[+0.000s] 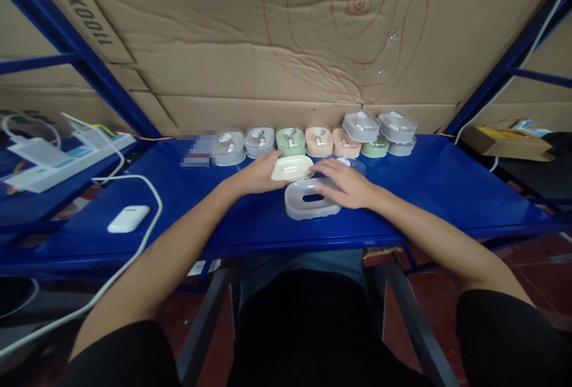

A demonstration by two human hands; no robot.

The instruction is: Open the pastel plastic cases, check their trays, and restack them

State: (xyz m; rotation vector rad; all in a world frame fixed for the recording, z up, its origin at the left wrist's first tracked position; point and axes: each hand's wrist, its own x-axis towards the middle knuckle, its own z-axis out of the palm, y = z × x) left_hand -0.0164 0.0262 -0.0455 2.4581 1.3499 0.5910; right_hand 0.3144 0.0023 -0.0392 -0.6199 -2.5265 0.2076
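A cream oval dish [292,168] is tilted between my hands above the blue table. My left hand [263,174] grips it at its left end, thumb and fingers on either side. My right hand [346,183] has its fingers apart; the fingertips are at the dish's right end, and the thumb lies over a translucent grey oval frame [308,211] with an opening in its middle. Whether the right hand grips either piece is unclear. Behind the right hand lies a clear lid [356,165], partly hidden.
Several lidded boxes in grey, green [290,140] and peach [319,141] line the table's back edge, some stacked at the right. A white earbud case [128,219] and cable lie left, beside a power strip [67,161]. Cardboard [214,47] stands behind.
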